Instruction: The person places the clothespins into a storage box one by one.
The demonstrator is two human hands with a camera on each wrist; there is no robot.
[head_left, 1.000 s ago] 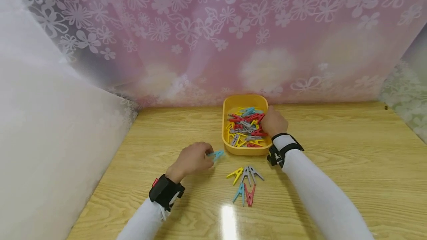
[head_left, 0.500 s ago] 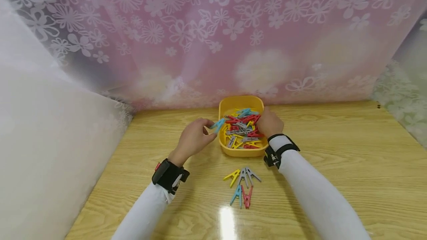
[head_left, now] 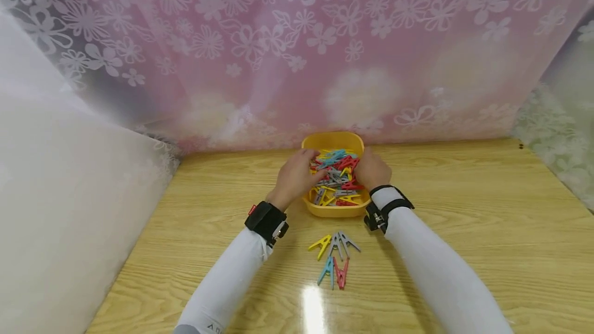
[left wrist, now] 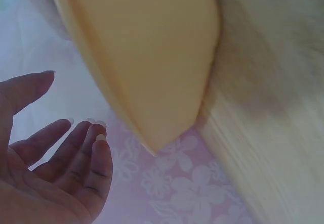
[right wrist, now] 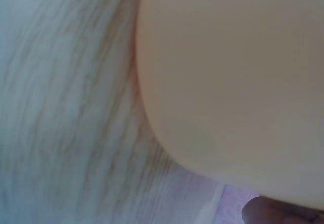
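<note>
A yellow plastic basket stands at the back of the table, holding a jumble of red, grey, yellow and blue clothespins. My left hand is over the basket's left rim, thumb and fingers apart; the left wrist view shows the hand with nothing between its fingers. On the basket's right rim, my right hand grips the edge, its fingertips hidden. Only a bit of that hand shows in the right wrist view, beside the basket wall.
In front of the basket, several clothespins lie on the wooden table: a yellow one, grey ones, a blue one and a red one. A pink floral curtain hangs behind, and a white sheet borders the left.
My left hand has carried a blue clothespin up and right to the basket and let it go there. The right hand has stayed on the rim.
</note>
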